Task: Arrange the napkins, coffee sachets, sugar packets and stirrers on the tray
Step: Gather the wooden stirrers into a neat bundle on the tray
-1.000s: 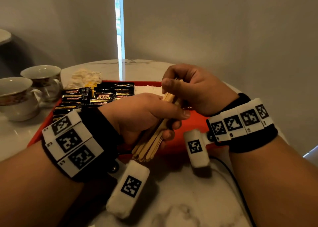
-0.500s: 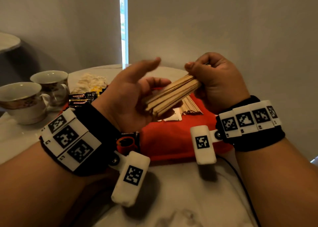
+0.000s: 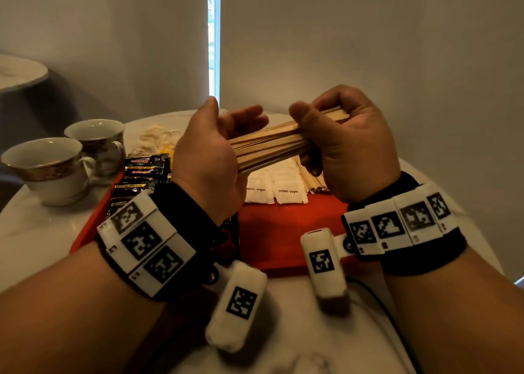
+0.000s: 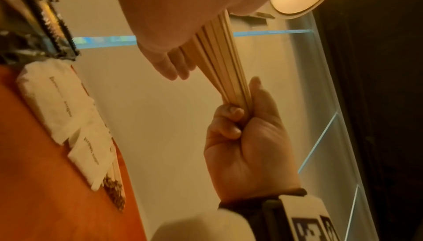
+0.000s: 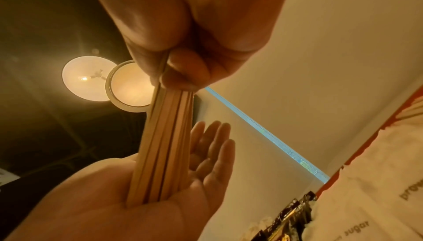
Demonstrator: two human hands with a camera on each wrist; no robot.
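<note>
Up above the red rectangular tray (image 3: 283,232), the right hand (image 3: 348,147) has its fingers (image 4: 225,116) clamped around one end of a bundle of flat wooden stirrers (image 3: 269,144). Its other end butts against the palm of the left hand (image 3: 209,158), whose fingers (image 5: 215,147) lie straight and apart. White brown-sugar packets (image 3: 289,186) and black coffee sachets (image 3: 144,169) lie on the tray, beside two white patterned teacups (image 3: 54,169) on the pale tabletop (image 3: 283,339).

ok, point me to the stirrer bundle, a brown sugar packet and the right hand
stirrer bundle (image 3: 266,147), head view, middle of the sticks between the hands
brown sugar packet (image 3: 289,188), head view, its printed lower half
right hand (image 3: 351,149), head view, back of the hand
</note>
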